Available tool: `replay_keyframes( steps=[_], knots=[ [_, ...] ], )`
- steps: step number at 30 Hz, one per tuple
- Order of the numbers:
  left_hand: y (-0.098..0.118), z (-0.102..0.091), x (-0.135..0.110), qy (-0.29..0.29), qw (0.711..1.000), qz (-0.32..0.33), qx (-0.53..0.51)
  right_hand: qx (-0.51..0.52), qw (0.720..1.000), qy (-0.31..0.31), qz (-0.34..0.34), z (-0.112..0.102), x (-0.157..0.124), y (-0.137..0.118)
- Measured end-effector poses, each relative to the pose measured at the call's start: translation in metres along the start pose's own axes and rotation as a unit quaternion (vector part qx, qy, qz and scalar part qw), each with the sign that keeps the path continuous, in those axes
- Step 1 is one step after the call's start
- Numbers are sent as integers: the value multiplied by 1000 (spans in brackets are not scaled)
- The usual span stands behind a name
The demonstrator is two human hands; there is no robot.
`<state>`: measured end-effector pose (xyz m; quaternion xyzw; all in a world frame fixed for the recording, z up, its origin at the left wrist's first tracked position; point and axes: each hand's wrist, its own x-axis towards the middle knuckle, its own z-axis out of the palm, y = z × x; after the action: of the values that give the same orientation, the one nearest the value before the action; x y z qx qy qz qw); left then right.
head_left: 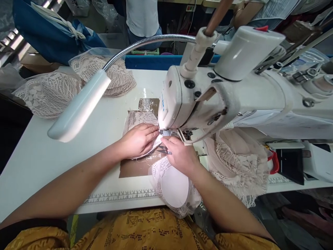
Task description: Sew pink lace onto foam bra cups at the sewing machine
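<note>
A white sewing machine (197, 100) stands on the white table (39, 152). Under its needle lies a pale pink lace bra piece (140, 119). My left hand (139, 139) lies flat on the lace just left of the presser foot (169, 132), fingers stretched out and pressing it down. My right hand (180, 154) rests on the fabric just below the needle, fingers curled, with small thread snips (163, 150) tucked under it. A padded cup with a lace edge (174, 187) hangs over the table's front edge below my right wrist.
Stacks of lace cups (52, 93) sit at the table's far left. A gooseneck lamp (80, 106) reaches over the table's left half. More lace pieces (239, 163) pile up right of the needle. A ruler strip (122, 197) runs along the front edge. A person (143, 17) stands beyond the table.
</note>
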<state>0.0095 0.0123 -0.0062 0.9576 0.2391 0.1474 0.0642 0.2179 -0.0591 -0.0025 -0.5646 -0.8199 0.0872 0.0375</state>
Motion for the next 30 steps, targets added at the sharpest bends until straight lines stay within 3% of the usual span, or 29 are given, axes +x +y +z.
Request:
replay_keyframes(
  steps=[4,10,16,25,30],
  knots=[
    [-1,0,-1,1,1000,-9,-2,3,1000,-6,-4,-1,0,0],
    [-1,-4,-3,17,999,19,-37,10,997,6,-77,2,-2,4],
    [6,-12,-3,-20,996,70,-57,51,999,1,-2,-4,0,4],
    [0,-9,-6,-24,991,95,-86,10,1000,-5,-29,0,-2,2],
    [-1,-6,-7,-18,993,78,-85,-14,1000,-6,-15,2,-2,1]
  ],
)
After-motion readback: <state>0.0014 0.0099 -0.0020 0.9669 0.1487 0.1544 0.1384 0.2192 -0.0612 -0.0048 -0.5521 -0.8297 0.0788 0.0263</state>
